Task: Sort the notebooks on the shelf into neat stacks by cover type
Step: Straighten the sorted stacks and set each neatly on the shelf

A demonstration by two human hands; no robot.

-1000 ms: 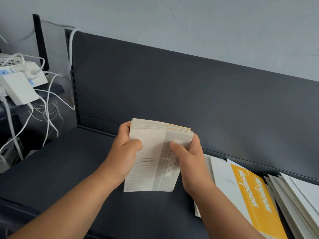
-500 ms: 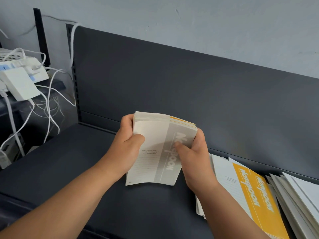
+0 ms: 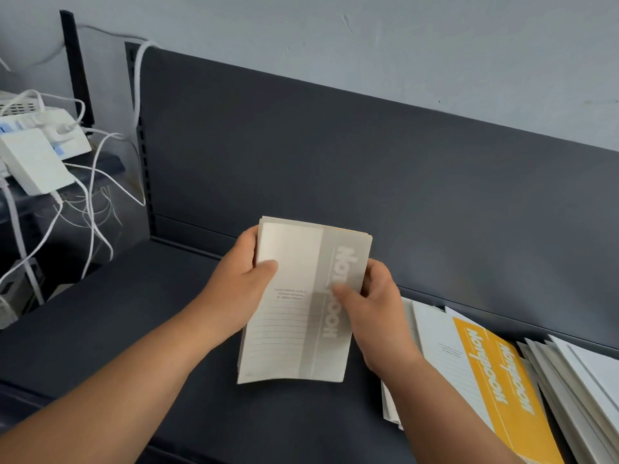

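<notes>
Left hand (image 3: 241, 283) and right hand (image 3: 371, 306) each gripped the notebook bundle (image 3: 291, 333) above the shelf (image 3: 134, 329); edges needed squaring before stacking.

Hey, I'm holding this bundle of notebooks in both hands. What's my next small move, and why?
Probably peel the top grey notebook off with your right hand while the left hand holds the rest. A yellow edge shows behind its top, so the covers look mixed.
</notes>
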